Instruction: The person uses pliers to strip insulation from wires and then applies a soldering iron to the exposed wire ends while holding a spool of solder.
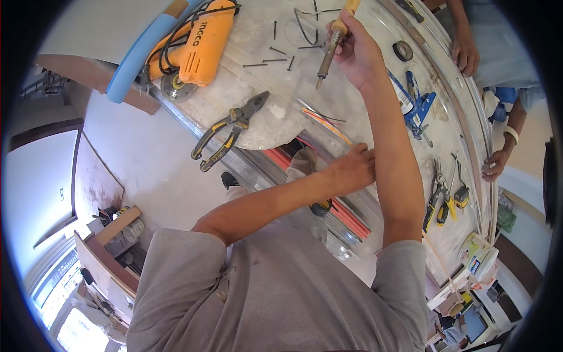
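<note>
My right hand (359, 57) is closed around a soldering iron (332, 47) with a yellow handle, its metal tip pointing down over the worktable (258, 126). Closer to me, my left hand (350, 171) rests low at the table edge with curled fingers, partly hidden behind my right forearm. Orange and black wires (325, 123) run up to the left hand; whether its fingers grip them is hidden. Black-and-yellow pliers (233, 128) lie to the left, handles over the edge.
An orange power tool (205, 44) and a blue tube (143, 56) lie at the far left. Several screws (274, 60), a tape roll (403, 50), a blue tool (417, 105) and more pliers (437, 196) lie about. Another person's hands (466, 54) are at the right edge.
</note>
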